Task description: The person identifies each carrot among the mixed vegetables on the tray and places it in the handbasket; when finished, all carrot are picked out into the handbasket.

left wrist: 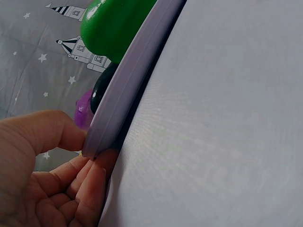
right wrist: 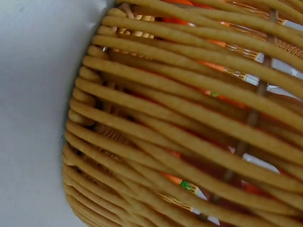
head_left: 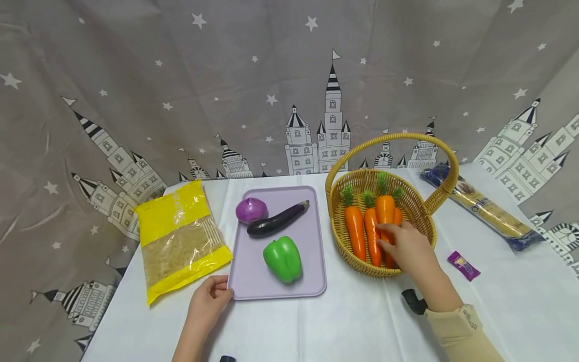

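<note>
My left hand (head_left: 210,300) pinches the near-left corner of a lilac tray (head_left: 246,290); the left wrist view has the thumb above the rim and fingers below. On the tray sit a purple onion (head_left: 251,210), an eggplant (head_left: 277,220) and a green bell pepper (head_left: 283,259). My right hand (head_left: 409,247) reaches over the near-right rim of a wicker basket (head_left: 342,247), its thumb and forefinger across a carrot (head_left: 385,207) lying atop others. Whether they grip it is unclear. More carrots (head_left: 355,232) lie alongside. Only the basket's woven side (right wrist: 180,104) fills the right wrist view, hiding the hand.
Left of the tray lies a yellow bag (head_left: 183,241) of dry food. A long pasta packet (head_left: 484,206) is right of the basket, behind a small purple wrapped sweet (head_left: 463,265). The basket's tall handle (head_left: 389,137) arches over it. A castle-print curtain (head_left: 253,100) stands behind.
</note>
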{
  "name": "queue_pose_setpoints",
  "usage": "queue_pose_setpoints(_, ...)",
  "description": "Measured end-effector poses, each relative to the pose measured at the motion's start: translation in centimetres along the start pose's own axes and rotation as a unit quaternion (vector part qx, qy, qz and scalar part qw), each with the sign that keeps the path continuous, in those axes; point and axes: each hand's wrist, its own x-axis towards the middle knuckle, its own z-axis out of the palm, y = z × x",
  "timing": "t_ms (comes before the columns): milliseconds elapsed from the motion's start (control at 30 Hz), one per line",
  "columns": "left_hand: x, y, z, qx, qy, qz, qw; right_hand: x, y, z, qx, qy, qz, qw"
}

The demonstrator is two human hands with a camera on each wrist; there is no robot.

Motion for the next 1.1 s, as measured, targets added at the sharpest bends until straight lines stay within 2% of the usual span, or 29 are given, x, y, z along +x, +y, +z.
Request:
queue_pose_setpoints(567, 0.0, -0.2, 0.3, -0.006, 0.002, -0.012, 0.9999, -0.4, -0.2, -0.3, -0.008, -0.018, -0.002, 0.9998)
queue_pose_setpoints(833, 0.3, -0.2, -0.1, 0.013, 0.003, -0.011, 0.9999, -1.7, -0.9, -1.8, 0.029, 0.047, -0.017, 0.9983)
queue_pose_setpoints(933, 0.5, -0.3, -0.4, 0.028, -0.005, 0.004, 0.9996, -2.0, -1.2, -2.1, 0.042, 0.066, -0.033, 0.9964)
queue_pose_setpoints(1100, 0.9, -0.1, -0.7, 0.081, -0.026, 0.038, 0.9957, -2.3, -1.5, -2.0, 0.072, 0.090, -0.065, 0.9912)
